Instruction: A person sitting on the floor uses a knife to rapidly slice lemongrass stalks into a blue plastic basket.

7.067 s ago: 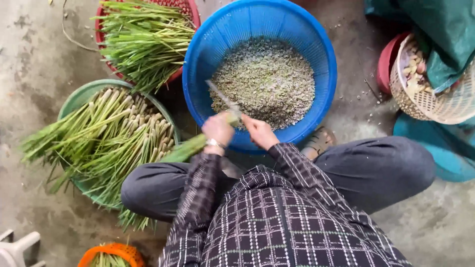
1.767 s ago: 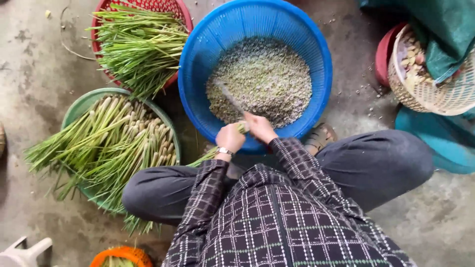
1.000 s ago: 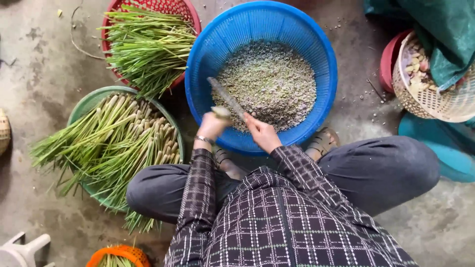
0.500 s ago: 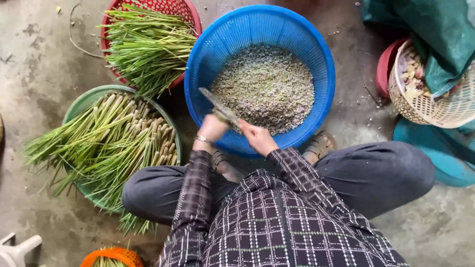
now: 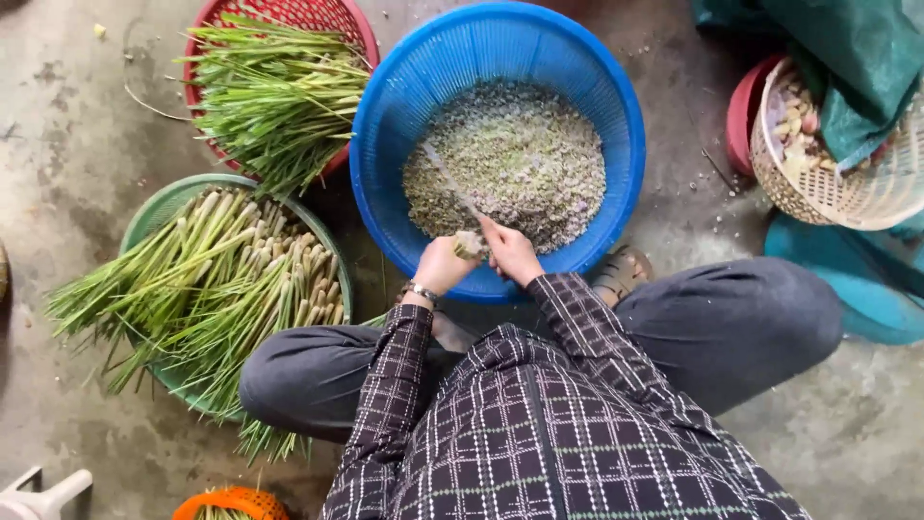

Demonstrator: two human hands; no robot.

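Note:
My left hand (image 5: 438,271), with a wristwatch, grips a short stub of lemongrass stalk (image 5: 469,245) over the near rim of a big blue basket (image 5: 385,125). My right hand (image 5: 511,253) is closed on a knife (image 5: 450,185); its blade points up and left over the heap of finely chopped lemongrass (image 5: 510,159) in the basket. Both hands almost touch at the stub.
A green basin (image 5: 159,207) of trimmed lemongrass stalks lies at the left. Behind it is a red basket (image 5: 337,19) of green leaf tops. A woven basket (image 5: 866,207) with small bulbs, under a green cloth, sits at the right. An orange basket (image 5: 231,501) and a white stool stand at the bottom left.
The long green stalk in my left hand has shrunk to a short stub. The knife has gone up and down over the blue basket's near side.

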